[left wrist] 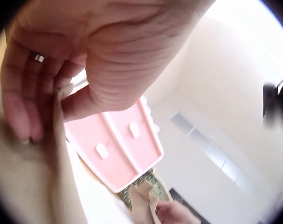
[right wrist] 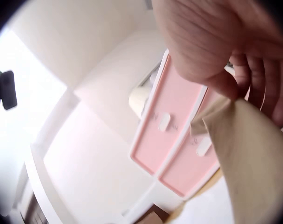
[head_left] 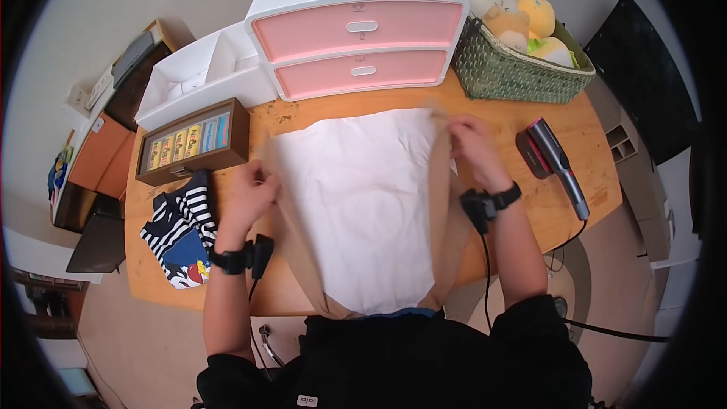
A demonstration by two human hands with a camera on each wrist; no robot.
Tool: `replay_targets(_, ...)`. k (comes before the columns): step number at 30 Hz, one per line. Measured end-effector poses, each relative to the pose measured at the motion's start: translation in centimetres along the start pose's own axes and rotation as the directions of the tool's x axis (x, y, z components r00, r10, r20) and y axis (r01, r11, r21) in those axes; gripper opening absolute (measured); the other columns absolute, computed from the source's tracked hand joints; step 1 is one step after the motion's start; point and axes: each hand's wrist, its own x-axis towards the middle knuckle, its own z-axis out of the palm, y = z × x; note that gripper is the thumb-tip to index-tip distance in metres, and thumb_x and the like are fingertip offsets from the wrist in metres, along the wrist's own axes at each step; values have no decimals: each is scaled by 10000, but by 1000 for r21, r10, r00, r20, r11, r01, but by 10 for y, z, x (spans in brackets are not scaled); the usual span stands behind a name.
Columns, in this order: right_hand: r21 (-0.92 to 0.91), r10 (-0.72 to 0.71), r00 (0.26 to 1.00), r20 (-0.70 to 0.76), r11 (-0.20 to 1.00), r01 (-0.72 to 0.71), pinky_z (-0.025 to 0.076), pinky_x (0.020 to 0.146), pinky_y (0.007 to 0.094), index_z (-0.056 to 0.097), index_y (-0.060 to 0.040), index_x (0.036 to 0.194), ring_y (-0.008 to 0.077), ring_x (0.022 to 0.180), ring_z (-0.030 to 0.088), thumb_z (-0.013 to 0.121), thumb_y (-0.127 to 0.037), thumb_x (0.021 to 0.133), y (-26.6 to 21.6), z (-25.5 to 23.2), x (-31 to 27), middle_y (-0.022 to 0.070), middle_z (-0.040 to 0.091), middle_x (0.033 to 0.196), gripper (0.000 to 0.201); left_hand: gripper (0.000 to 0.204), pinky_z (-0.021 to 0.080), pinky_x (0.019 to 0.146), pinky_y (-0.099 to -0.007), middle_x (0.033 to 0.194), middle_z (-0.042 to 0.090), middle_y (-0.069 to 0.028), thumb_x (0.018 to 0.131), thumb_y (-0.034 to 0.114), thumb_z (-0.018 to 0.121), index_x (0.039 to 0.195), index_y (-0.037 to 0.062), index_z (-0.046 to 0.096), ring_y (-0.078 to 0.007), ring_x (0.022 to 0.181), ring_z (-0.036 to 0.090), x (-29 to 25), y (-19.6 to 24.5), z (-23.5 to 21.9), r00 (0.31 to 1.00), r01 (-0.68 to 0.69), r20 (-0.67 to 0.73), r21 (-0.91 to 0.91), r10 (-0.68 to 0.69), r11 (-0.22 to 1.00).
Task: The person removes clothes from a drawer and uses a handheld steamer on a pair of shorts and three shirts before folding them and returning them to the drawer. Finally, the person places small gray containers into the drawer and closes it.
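**Tan garment held up by both top corners**

We pinch the tan garment (head_left: pixel 356 204) over the wooden table (head_left: pixel 530 113): left hand (head_left: pixel 250 193) on one upper corner, right hand (head_left: pixel 471 148) on the other. Its pale lining faces us, and it hangs down to our lap. A pink drawer unit (head_left: pixel 356 42) stands behind.

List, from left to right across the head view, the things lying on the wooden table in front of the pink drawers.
Striped shirt → left hand → beige garment with white lining → right hand → handheld steamer.

Pink drawer unit (head_left: pixel 356 38) blocks ahead; bare tabletop (head_left: pixel 500 117) right.
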Motion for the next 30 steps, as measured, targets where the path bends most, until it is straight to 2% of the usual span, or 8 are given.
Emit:
replay_targets(4, 480, 34, 998, -57, 877, -3, 580, 900, 369, 660, -45, 1225, 175, 993, 706, 521, -163, 1055, 19, -83, -21, 65, 726, 1120, 249, 215, 577, 731, -310, 1050, 733, -15, 995, 136, 633, 1164, 15, 689, -130, 913, 715, -46, -16, -37, 953, -108, -299, -487, -49, 867)
replay_targets(6, 682, 151, 957, -249, 729, 62, 564, 971, 388, 649, -31, 1279, 219, 1075, 703, 515, -166, 1060, 12, -91, -45, 92, 726, 1164, 290, 242, 559, 876, -324, 1176, 730, -35, 1013, 162, 602, 1206, 32, 669, -156, 1057, 701, -75, -15, -50, 950, -174, -302, -722, -79, 670)
replay_targets(8, 730, 145, 966, -214, 680, 59, 546, 1031, 402, 625, -11, 1349, 266, 1150, 688, 470, -246, 1090, 14, -103, -59, 152, 709, 1280, 382, 276, 495, 1057, -408, 1261, 720, -97, 1030, 218, 536, 1196, 36, 662, -231, 1215, 661, -88, -47, -64, 976, -197, -216, -886, 2, 420)
replay_targets(13, 805, 15, 958, -287, 545, 233, 505, 1102, 427, 541, 26, 1458, 325, 1261, 642, 366, -391, 1122, 3, -111, -88, 237, 648, 1408, 564, 419, 383, 1205, -534, 1468, 605, -192, 1048, 227, 507, 1380, -22, 565, -365, 1397, 544, -113, -75, -84, 976, -197, -187, -977, 116, 82)
replay_targets(16, 763, -31, 950, -311, 588, 269, 492, 1110, 413, 536, 31, 1456, 314, 1251, 651, 456, -369, 1119, -3, -120, -108, 223, 655, 1407, 529, 463, 345, 1226, -570, 1519, 556, -223, 1039, 202, 525, 1423, -56, 514, -411, 1424, 509, -130, -79, -88, 958, -284, -281, -957, -52, -59)
replay_targets(20, 612, 163, 847, -506, 760, 220, 481, 1118, 390, 560, 29, 1433, 285, 1243, 659, 593, -283, 1085, 31, -167, -112, 166, 685, 1374, 469, 441, 345, 1225, -569, 1488, 587, -197, 1018, 184, 590, 1388, -51, 553, -380, 1410, 526, -143, -85, -93, 875, -446, -443, -895, -194, 33)
replay_targets(24, 585, 213, 825, -524, 793, 168, 449, 1150, 385, 562, 28, 1441, 281, 1308, 617, 569, -346, 1098, 43, -213, -124, 143, 653, 1421, 507, 449, 301, 1263, -594, 1469, 581, -215, 995, 209, 647, 1346, -58, 569, -402, 1429, 499, -149, -73, -93, 725, -644, -683, -719, -93, 261)
replay_targets(30, 513, 222, 805, -550, 851, 116, 375, 1198, 391, 534, 20, 1467, 260, 1394, 535, 539, -392, 1110, 33, -202, -121, 139, 583, 1499, 546, 520, 310, 1258, -599, 1534, 475, -259, 990, 194, 647, 1458, -3, 536, -452, 1480, 407, -128, -85, -105, 836, -549, -548, -833, -41, -68)
